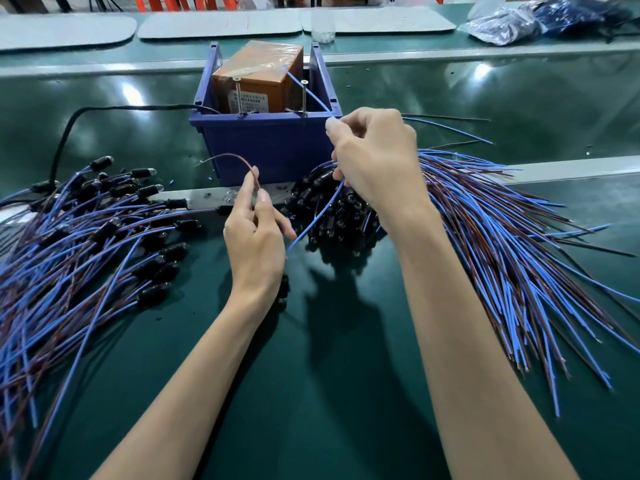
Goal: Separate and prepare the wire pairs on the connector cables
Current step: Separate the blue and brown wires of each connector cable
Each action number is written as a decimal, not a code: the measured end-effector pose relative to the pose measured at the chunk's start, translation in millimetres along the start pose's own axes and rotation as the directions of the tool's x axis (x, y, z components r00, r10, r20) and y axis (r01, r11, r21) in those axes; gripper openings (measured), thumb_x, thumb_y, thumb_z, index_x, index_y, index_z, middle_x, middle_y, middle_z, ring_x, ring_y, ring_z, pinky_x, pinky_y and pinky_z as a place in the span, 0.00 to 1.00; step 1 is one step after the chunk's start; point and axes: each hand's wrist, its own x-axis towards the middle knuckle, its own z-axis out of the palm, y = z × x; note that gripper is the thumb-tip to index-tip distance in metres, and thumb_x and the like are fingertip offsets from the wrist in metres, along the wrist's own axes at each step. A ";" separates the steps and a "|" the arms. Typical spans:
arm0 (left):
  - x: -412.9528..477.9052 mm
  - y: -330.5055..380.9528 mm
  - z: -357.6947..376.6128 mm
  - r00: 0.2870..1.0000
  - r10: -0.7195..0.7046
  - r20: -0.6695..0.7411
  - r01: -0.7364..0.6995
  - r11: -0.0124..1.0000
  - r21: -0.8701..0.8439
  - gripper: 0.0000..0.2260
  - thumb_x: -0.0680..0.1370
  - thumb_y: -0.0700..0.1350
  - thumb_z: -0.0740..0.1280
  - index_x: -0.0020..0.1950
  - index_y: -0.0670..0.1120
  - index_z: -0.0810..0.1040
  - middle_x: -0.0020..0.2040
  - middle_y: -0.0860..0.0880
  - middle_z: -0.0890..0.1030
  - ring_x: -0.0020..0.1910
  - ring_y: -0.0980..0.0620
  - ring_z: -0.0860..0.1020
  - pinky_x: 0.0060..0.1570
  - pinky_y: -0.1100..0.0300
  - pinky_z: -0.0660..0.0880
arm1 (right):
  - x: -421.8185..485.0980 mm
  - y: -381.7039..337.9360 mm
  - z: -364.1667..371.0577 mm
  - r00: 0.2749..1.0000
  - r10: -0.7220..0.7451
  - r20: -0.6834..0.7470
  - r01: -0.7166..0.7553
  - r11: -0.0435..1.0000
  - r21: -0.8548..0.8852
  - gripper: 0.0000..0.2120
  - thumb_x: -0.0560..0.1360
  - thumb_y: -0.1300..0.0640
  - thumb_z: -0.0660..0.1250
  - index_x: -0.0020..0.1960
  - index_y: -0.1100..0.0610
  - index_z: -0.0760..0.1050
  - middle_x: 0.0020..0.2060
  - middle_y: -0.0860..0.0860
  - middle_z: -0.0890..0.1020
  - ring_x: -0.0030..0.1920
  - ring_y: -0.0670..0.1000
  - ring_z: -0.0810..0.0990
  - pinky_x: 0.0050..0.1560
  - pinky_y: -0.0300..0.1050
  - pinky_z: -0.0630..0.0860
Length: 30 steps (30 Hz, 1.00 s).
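The left hand (pixel 254 237) pinches a thin brown wire (pixel 230 154); the right hand (pixel 375 164), just beside it, pinches a thin blue wire (pixel 317 216).

L hand (pixel 254 237) pinches brown wire (pixel 239 158), R hand (pixel 375 161) blue wire (pixel 313 220), spread apart

Two bare forearms, head view. The left forearm (pixel 194 368) occupies the lower left of the frame and the right forearm (pixel 460 323) the lower right; both are uncovered from frame edge to wrist. The left grip (pixel 254 244) and right grip (pixel 377 157) are bare hands with slender fingers and short, rounded nails.
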 end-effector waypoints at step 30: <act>-0.8 -2.2 -0.7 0.974 0.221 -0.051 -0.216 0.972 0.089 0.22 0.80 0.41 0.52 0.73 0.53 0.64 0.29 0.58 0.70 0.30 0.61 0.68 0.44 0.62 0.68 | 0.6 1.8 -1.9 1.000 0.021 0.019 -0.021 1.000 -0.002 0.09 0.77 0.61 0.61 0.44 0.59 0.80 0.30 0.50 0.80 0.21 0.40 0.77 0.34 0.37 0.79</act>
